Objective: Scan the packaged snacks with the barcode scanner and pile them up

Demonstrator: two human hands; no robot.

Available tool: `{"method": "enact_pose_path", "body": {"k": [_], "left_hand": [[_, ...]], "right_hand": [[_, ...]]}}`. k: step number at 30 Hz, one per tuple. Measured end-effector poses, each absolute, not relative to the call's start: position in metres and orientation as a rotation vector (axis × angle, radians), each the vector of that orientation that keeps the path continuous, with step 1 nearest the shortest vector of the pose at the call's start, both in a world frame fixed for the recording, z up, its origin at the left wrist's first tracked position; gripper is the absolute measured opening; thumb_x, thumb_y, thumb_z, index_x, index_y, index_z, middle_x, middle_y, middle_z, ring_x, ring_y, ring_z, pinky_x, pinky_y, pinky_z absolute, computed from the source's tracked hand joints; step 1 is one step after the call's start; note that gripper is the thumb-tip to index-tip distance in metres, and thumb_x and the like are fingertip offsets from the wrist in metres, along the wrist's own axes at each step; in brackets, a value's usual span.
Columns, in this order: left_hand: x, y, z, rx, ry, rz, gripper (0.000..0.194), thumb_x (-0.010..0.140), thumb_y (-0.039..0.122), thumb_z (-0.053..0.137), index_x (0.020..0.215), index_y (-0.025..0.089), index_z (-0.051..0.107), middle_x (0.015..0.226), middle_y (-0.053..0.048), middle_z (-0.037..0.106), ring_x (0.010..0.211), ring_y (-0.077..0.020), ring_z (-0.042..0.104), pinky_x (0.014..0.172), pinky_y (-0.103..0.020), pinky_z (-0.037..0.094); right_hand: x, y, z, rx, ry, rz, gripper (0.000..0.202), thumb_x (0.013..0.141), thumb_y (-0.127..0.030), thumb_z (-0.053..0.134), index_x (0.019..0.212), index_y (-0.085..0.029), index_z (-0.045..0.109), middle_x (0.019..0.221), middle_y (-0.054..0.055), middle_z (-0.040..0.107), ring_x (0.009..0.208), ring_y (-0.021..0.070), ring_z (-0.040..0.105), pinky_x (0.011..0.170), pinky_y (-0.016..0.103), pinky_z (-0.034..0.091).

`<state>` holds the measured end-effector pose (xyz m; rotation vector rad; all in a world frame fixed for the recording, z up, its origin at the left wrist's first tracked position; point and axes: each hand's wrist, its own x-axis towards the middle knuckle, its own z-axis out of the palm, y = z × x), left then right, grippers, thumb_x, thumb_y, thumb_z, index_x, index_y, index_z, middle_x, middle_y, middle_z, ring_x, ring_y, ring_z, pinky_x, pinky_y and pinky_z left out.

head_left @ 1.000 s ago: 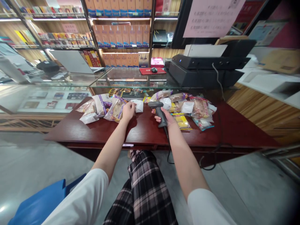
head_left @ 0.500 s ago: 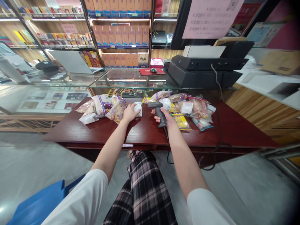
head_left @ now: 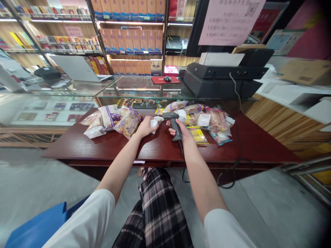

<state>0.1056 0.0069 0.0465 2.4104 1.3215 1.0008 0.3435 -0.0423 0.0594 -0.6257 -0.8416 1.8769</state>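
Observation:
My right hand (head_left: 180, 130) is wrapped round the grip of a dark barcode scanner (head_left: 174, 126), its head turned left. My left hand (head_left: 145, 128) is closed on a small white packet (head_left: 156, 122), just left of the scanner's head. Beside my left wrist lies a clear bread bag (head_left: 129, 123) with purple print, next to other packaged breads (head_left: 108, 116) on the left. Right of the scanner is a pile of bagged breads (head_left: 217, 120), with a yellow packet (head_left: 198, 135) at its front and a white packet (head_left: 203, 120) on it.
The dark red desk (head_left: 116, 148) carries all the packets. A black cable (head_left: 234, 172) loops over its right front edge. Behind stand a glass counter (head_left: 129, 84) with a mouse (head_left: 167, 79) on a red pad, and a black cash drawer (head_left: 219, 84). A blue object (head_left: 38, 224) is at lower left.
The white packet has been lifted and tilted by my left hand, and moved right towards the scanner. The scanner stays in my right hand. The whole view has shifted slightly.

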Motion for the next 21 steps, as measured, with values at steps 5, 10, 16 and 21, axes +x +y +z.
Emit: {"method": "enact_pose_path", "body": {"k": [5, 10, 16, 21], "left_hand": [[0.103, 0.004, 0.053, 2.548, 1.156, 1.138, 0.062, 0.070, 0.018, 0.067, 0.128, 0.017, 0.044, 0.128, -0.014, 0.055, 0.122, -0.0264, 0.053, 0.108, -0.040, 0.043], [0.098, 0.002, 0.057, 2.652, 1.075, 1.149, 0.081, 0.072, 0.011, 0.063, 0.145, 0.019, 0.030, 0.144, -0.015, 0.045, 0.136, -0.0280, 0.044, 0.115, -0.044, 0.037], [0.100, 0.008, 0.046, 2.574, 1.133, 1.149, 0.095, 0.072, 0.021, 0.071, 0.152, 0.018, 0.018, 0.149, -0.020, 0.029, 0.141, -0.0320, 0.038, 0.113, -0.046, 0.040], [0.098, 0.017, 0.039, 2.499, 1.134, 1.119, 0.094, 0.069, 0.029, 0.076, 0.147, 0.013, 0.025, 0.140, -0.022, 0.044, 0.134, -0.0327, 0.046, 0.115, -0.049, 0.036]], "right_hand": [[0.345, -0.043, 0.059, -0.572, -0.834, 1.869, 0.031, 0.096, -0.046, 0.047, 0.102, -0.018, 0.058, 0.091, 0.004, 0.067, 0.044, 0.0049, 0.033, 0.037, 0.018, 0.032], [0.346, -0.046, 0.060, -0.570, -0.834, 1.867, 0.029, 0.096, -0.044, 0.046, 0.102, -0.018, 0.058, 0.094, 0.006, 0.069, 0.045, 0.0053, 0.033, 0.037, 0.018, 0.032], [0.344, -0.049, 0.061, -0.622, -0.859, 1.891, 0.026, 0.096, -0.040, 0.047, 0.099, -0.016, 0.058, 0.098, 0.009, 0.068, 0.046, 0.0058, 0.034, 0.038, 0.019, 0.033], [0.342, -0.048, 0.062, -0.649, -0.842, 1.890, 0.021, 0.097, -0.036, 0.047, 0.098, -0.018, 0.058, 0.093, 0.004, 0.066, 0.045, 0.0056, 0.033, 0.037, 0.018, 0.033]]}}
